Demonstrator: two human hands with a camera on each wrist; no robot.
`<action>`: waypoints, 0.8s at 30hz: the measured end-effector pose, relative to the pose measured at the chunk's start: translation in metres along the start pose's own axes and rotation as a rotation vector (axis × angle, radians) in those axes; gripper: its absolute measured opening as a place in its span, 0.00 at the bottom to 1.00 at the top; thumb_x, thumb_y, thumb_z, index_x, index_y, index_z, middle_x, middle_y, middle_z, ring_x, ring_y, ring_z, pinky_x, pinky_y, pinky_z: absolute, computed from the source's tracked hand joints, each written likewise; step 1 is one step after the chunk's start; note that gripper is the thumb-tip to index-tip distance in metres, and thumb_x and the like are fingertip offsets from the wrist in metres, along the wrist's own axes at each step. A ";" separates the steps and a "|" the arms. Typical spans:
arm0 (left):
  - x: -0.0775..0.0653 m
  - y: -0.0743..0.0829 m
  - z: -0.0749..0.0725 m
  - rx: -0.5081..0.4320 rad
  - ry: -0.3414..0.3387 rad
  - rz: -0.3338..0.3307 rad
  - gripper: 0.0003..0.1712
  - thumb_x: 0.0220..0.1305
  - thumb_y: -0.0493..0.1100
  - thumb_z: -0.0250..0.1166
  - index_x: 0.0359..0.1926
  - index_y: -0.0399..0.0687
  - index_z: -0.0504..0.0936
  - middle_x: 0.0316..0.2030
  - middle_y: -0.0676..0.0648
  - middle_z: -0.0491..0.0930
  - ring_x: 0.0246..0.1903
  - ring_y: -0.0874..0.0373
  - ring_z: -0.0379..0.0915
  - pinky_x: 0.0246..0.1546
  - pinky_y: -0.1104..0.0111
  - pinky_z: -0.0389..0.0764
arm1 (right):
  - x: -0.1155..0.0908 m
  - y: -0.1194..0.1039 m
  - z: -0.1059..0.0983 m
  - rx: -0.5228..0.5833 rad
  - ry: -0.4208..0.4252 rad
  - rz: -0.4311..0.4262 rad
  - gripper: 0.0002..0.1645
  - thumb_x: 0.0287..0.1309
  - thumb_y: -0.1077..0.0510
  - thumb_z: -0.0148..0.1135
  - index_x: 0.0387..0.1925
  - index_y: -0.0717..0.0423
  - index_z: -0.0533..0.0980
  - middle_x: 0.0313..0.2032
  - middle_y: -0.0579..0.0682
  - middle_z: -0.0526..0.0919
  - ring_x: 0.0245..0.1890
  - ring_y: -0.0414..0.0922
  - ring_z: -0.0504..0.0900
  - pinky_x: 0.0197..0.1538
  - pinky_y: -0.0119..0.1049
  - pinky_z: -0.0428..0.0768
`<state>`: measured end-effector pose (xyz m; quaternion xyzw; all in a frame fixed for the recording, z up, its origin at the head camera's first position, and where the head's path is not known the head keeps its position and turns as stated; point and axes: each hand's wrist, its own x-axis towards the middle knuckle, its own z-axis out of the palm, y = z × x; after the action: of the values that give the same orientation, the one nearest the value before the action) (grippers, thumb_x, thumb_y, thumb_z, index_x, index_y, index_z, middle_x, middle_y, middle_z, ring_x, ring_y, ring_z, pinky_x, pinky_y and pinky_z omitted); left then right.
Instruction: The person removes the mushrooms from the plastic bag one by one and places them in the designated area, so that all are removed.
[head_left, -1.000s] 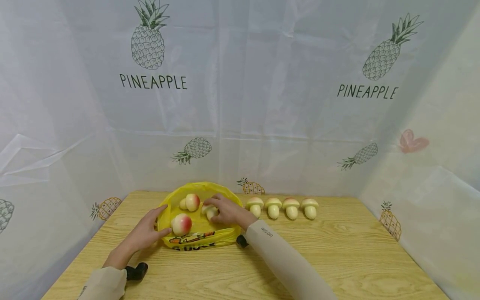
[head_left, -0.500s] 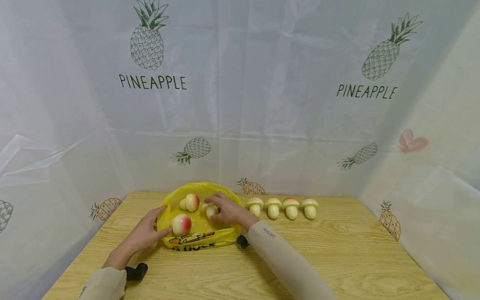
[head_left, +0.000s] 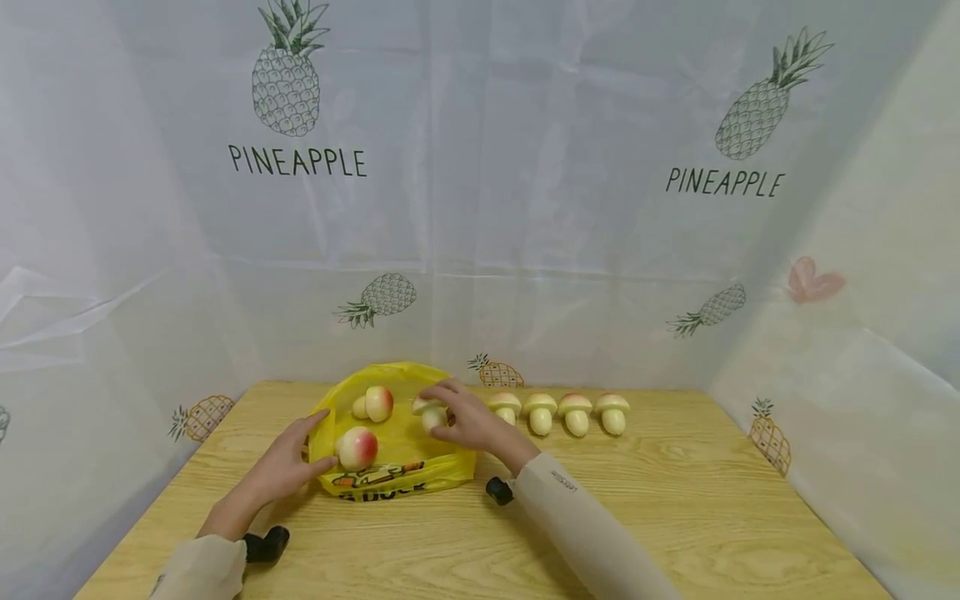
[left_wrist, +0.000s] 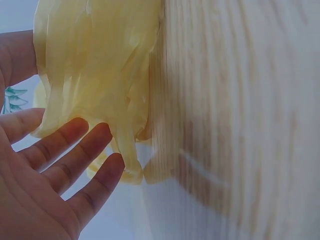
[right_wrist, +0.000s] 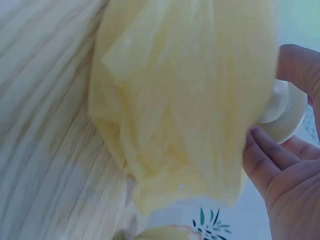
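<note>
A yellow plastic bag (head_left: 402,454) lies with its mouth toward me, two toy mushrooms inside: an upper one (head_left: 372,404) and a lower one (head_left: 357,448), both with reddish caps. My right hand (head_left: 468,421) grips another cream toy mushroom (head_left: 429,414) at the bag's right side; the right wrist view shows its pale rounded part (right_wrist: 287,117) between thumb and fingers, partly behind the plastic. My left hand (head_left: 281,467) spreads against the bag's left edge. In the left wrist view its thumb passes behind the yellow plastic (left_wrist: 100,55), while several fingers (left_wrist: 82,160) extend outside it.
Several toy mushrooms (head_left: 558,412) stand in a row right of the bag, the nearest close to my right hand. The wooden table (head_left: 600,508) ends at a white pineapple-print sheet (head_left: 517,208) behind. Black wrist pieces (head_left: 267,546) show at both wrists.
My right hand, gripping the mushroom, has shifted slightly right and up toward the bag's right rim. The left hand stays at the bag's left edge. The head view has shifted a little.
</note>
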<state>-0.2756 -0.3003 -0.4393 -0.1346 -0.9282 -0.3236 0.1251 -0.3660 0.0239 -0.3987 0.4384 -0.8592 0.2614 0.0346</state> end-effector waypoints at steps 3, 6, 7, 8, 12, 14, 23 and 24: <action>-0.001 -0.001 0.000 -0.004 0.001 0.000 0.48 0.58 0.51 0.70 0.69 0.31 0.57 0.61 0.28 0.63 0.59 0.32 0.60 0.55 0.39 0.64 | -0.011 0.000 -0.005 0.012 0.021 0.000 0.33 0.60 0.54 0.64 0.66 0.41 0.65 0.64 0.48 0.61 0.37 0.41 0.76 0.39 0.27 0.75; -0.001 0.000 0.000 -0.008 0.000 -0.002 0.48 0.58 0.51 0.69 0.69 0.32 0.57 0.62 0.27 0.62 0.60 0.31 0.59 0.55 0.39 0.63 | -0.021 0.000 -0.012 0.012 0.052 -0.010 0.32 0.60 0.54 0.64 0.65 0.41 0.66 0.65 0.48 0.60 0.37 0.43 0.77 0.39 0.29 0.76; -0.001 0.000 0.000 -0.009 0.000 -0.003 0.48 0.58 0.51 0.69 0.69 0.32 0.57 0.62 0.27 0.62 0.60 0.31 0.58 0.55 0.39 0.62 | -0.025 0.000 -0.014 0.005 0.064 -0.017 0.32 0.60 0.55 0.64 0.65 0.41 0.66 0.65 0.49 0.60 0.36 0.44 0.77 0.39 0.29 0.76; -0.001 0.001 0.000 -0.008 0.000 -0.002 0.48 0.58 0.51 0.69 0.69 0.32 0.57 0.62 0.28 0.62 0.60 0.31 0.58 0.55 0.39 0.62 | -0.028 0.001 -0.016 0.006 0.077 -0.024 0.33 0.59 0.55 0.64 0.65 0.41 0.66 0.65 0.49 0.60 0.36 0.44 0.77 0.39 0.30 0.76; -0.001 0.003 0.000 0.005 0.011 0.008 0.47 0.58 0.51 0.70 0.69 0.31 0.59 0.58 0.29 0.66 0.55 0.36 0.65 0.52 0.42 0.67 | -0.039 0.007 -0.022 -0.010 0.129 -0.056 0.33 0.59 0.56 0.65 0.65 0.42 0.66 0.66 0.52 0.60 0.37 0.43 0.76 0.38 0.34 0.79; -0.001 0.004 -0.001 0.014 0.016 0.012 0.46 0.57 0.50 0.70 0.68 0.31 0.59 0.56 0.31 0.68 0.52 0.39 0.68 0.50 0.45 0.69 | -0.044 0.010 -0.024 -0.012 0.162 -0.071 0.34 0.58 0.57 0.66 0.65 0.43 0.66 0.66 0.53 0.60 0.37 0.42 0.75 0.37 0.37 0.80; -0.001 0.002 -0.001 0.013 0.015 0.001 0.46 0.57 0.48 0.70 0.69 0.32 0.59 0.56 0.32 0.68 0.53 0.39 0.67 0.51 0.45 0.69 | -0.067 0.014 -0.036 -0.016 0.226 -0.092 0.33 0.58 0.60 0.65 0.64 0.47 0.66 0.67 0.51 0.59 0.40 0.42 0.76 0.37 0.41 0.81; -0.001 0.002 -0.001 0.013 0.014 0.000 0.46 0.57 0.48 0.70 0.69 0.32 0.59 0.56 0.32 0.68 0.53 0.39 0.67 0.51 0.45 0.69 | -0.070 0.015 -0.037 -0.028 0.231 -0.092 0.33 0.58 0.59 0.65 0.64 0.47 0.66 0.67 0.51 0.59 0.40 0.42 0.76 0.37 0.40 0.81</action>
<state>-0.2742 -0.2993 -0.4380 -0.1315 -0.9293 -0.3186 0.1326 -0.3414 0.1003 -0.3936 0.4439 -0.8321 0.2961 0.1514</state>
